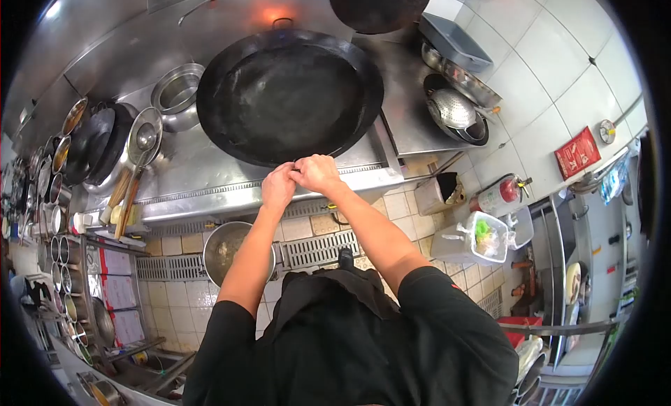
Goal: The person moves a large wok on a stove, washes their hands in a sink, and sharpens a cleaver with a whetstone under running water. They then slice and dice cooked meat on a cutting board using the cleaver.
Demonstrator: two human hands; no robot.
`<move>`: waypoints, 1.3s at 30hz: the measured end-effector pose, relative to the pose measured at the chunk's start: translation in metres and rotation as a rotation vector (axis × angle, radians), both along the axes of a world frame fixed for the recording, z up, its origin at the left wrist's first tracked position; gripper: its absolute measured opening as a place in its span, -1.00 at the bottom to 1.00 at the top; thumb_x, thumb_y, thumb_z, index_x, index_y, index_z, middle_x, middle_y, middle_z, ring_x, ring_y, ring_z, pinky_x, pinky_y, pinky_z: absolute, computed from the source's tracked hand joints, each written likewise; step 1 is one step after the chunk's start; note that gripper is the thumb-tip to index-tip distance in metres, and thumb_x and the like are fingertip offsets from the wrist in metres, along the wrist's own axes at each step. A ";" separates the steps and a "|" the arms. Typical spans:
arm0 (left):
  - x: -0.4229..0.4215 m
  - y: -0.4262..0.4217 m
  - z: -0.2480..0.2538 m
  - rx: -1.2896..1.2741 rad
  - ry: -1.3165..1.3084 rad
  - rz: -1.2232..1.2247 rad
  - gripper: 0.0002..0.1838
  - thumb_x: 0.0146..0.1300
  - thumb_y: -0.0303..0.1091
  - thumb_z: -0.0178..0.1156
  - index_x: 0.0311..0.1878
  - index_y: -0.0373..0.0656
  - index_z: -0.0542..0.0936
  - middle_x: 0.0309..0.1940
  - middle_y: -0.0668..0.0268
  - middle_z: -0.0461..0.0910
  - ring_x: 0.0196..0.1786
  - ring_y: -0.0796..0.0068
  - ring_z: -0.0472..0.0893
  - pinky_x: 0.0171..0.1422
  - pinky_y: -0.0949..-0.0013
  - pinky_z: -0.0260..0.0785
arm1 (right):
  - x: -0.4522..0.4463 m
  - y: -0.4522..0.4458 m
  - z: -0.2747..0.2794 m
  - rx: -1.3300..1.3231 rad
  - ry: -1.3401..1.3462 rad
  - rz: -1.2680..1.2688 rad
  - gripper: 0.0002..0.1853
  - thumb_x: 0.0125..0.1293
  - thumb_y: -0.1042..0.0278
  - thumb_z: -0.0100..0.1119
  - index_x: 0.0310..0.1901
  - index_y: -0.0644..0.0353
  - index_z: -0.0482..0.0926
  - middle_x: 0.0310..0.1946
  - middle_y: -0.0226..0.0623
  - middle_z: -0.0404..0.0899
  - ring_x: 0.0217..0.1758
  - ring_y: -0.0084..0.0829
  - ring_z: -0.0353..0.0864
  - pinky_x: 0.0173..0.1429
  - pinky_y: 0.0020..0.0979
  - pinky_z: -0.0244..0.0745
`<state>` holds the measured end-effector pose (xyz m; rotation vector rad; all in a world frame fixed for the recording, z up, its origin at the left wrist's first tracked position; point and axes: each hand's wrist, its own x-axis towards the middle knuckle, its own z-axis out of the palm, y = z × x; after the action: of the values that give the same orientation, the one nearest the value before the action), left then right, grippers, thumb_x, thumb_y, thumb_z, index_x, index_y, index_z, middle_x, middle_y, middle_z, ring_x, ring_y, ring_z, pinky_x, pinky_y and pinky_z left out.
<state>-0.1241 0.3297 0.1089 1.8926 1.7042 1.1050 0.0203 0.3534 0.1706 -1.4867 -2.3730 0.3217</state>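
Note:
A large black wok (286,98) sits on the steel stove top, its dark inside bare of food. At its near edge my left hand (279,188) and my right hand (316,174) are side by side and touching, fingers curled closed over the rim. The exact part of the rim they grip is hidden under the fingers. On the wok's far side a loop handle (283,23) stands up.
Left of the wok are steel pots (178,90) and a strainer with a ladle (145,137). A perforated ladle (453,108) lies on the right. On the floor stand a big pot (227,248), a plastic bin (475,241) and a fire extinguisher (500,194).

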 end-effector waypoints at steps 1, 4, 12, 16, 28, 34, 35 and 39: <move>-0.001 0.000 -0.001 0.014 0.003 -0.011 -0.73 0.29 -0.32 0.12 -0.04 -0.12 0.71 0.00 0.18 0.72 0.01 0.01 0.69 0.10 0.06 0.55 | -0.001 0.001 -0.002 0.005 0.004 0.005 -0.69 0.19 -0.05 0.32 -0.34 0.02 0.78 -0.41 -0.17 0.75 -0.28 -0.10 0.76 -0.12 -0.10 0.63; -0.008 -0.001 -0.003 0.052 -0.016 -0.011 -0.73 0.27 -0.33 0.13 -0.05 -0.12 0.72 -0.02 0.16 0.72 0.00 -0.01 0.69 0.08 0.05 0.55 | -0.011 -0.002 -0.002 -0.001 -0.020 -0.026 -0.69 0.21 -0.06 0.31 -0.34 0.01 0.77 -0.41 -0.17 0.74 -0.26 -0.08 0.75 -0.10 -0.08 0.63; -0.021 0.006 0.003 0.023 -0.018 -0.023 -0.74 0.25 -0.31 0.12 -0.11 -0.11 0.74 -0.10 0.10 0.72 -0.04 -0.07 0.68 0.06 0.01 0.55 | -0.026 0.001 0.010 -0.025 -0.083 -0.065 -0.66 0.21 -0.11 0.28 -0.33 -0.01 0.78 -0.38 -0.15 0.75 -0.24 -0.06 0.74 -0.08 -0.10 0.63; -0.023 0.013 -0.004 0.028 0.020 0.006 -0.75 0.25 -0.29 0.13 -0.12 -0.09 0.74 -0.10 0.10 0.72 -0.02 -0.07 0.68 0.07 -0.01 0.54 | -0.027 0.004 0.003 0.002 -0.032 -0.043 -0.66 0.18 -0.12 0.29 -0.35 -0.03 0.78 -0.38 -0.18 0.75 -0.23 -0.06 0.74 -0.10 -0.08 0.63; -0.068 -0.100 -0.032 0.034 -0.163 0.008 -0.46 0.29 -0.44 0.29 0.35 -0.28 0.50 0.46 -0.08 0.36 -0.04 0.17 0.70 0.15 0.20 0.53 | -0.005 -0.009 -0.012 0.275 0.439 0.062 -0.63 0.06 0.07 0.50 -0.18 0.11 0.73 -0.21 -0.21 0.67 0.01 -0.11 0.63 0.15 -0.09 0.46; -0.124 -0.270 -0.103 -0.123 0.030 0.198 -0.70 0.30 -0.47 0.26 0.10 -0.28 0.65 0.21 -0.08 0.59 0.08 0.03 0.69 0.11 0.21 0.57 | 0.082 -0.073 -0.063 0.213 0.693 -0.244 -0.71 0.20 0.26 0.46 -0.09 0.21 0.71 0.02 -0.06 0.62 0.11 -0.06 0.59 0.18 -0.16 0.52; -0.122 -0.295 -0.098 -0.202 -0.076 0.257 -0.73 0.29 -0.47 0.26 0.05 -0.27 0.67 0.13 -0.06 0.63 0.03 0.03 0.70 0.04 0.20 0.59 | 0.108 -0.081 -0.084 0.198 0.560 -0.291 -0.77 0.23 0.32 0.43 -0.13 0.23 0.72 -0.07 -0.08 0.66 0.04 -0.13 0.64 0.10 -0.23 0.56; -0.123 -0.342 -0.112 -0.399 -0.142 0.380 -0.83 0.28 -0.45 0.28 -0.09 -0.26 0.70 -0.14 0.01 0.69 -0.15 0.06 0.71 -0.11 0.19 0.58 | 0.208 -0.146 -0.175 -0.145 0.474 -0.582 -0.81 0.32 0.36 0.29 -0.24 0.36 0.69 -0.36 -0.02 0.69 -0.24 -0.16 0.72 -0.08 -0.25 0.58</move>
<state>-0.2467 -0.0126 -0.0027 1.2555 2.0677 0.9084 0.2285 0.2076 -0.0048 -1.8365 -1.5070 0.6208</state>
